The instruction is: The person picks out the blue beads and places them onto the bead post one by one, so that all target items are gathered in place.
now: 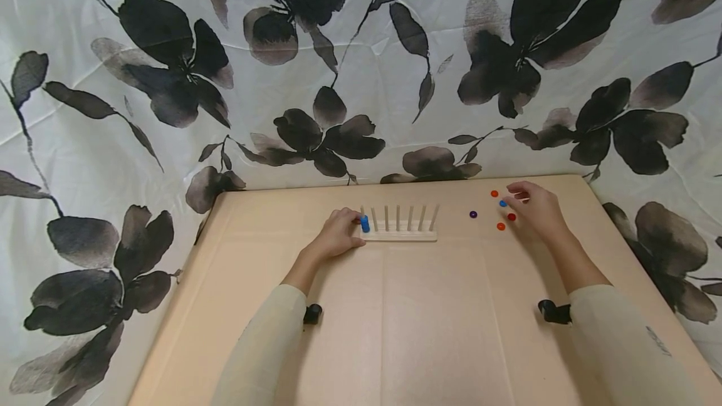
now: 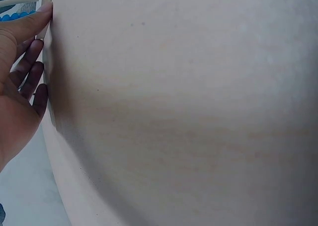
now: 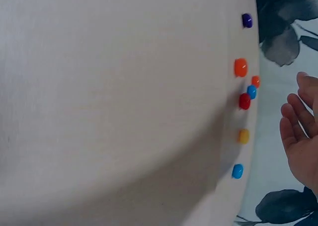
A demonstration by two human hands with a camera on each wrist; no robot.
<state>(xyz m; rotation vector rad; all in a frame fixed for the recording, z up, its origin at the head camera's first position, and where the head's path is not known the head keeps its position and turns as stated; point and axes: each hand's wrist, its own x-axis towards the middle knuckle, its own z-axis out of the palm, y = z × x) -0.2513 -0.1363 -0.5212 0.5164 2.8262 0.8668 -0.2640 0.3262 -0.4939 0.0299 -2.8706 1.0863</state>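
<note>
My left hand [image 1: 337,234] grips the left end of a wooden peg rack [image 1: 400,237], thumb at its front edge. Several blue beads [image 1: 365,224] are stacked on the leftmost peg; the other upright pegs are bare. In the left wrist view, blue beads [image 2: 17,16] show beyond the thumb. My right hand [image 1: 536,208] hovers over loose beads, its fingers loosely bent with nothing seen between them. Nearest to the fingertips are a blue bead [image 1: 502,203] and a red bead [image 1: 511,217]. The right wrist view also shows a yellow bead [image 3: 243,136] and another blue bead [image 3: 238,171].
A purple bead [image 1: 473,214] lies between the rack and the right hand. Orange beads [image 1: 501,227] lie close by. The light wooden table [image 1: 440,318] ends just behind the rack, against a floral cloth [image 1: 361,80]. Black wrist bands [image 1: 555,312] sit at both sleeves.
</note>
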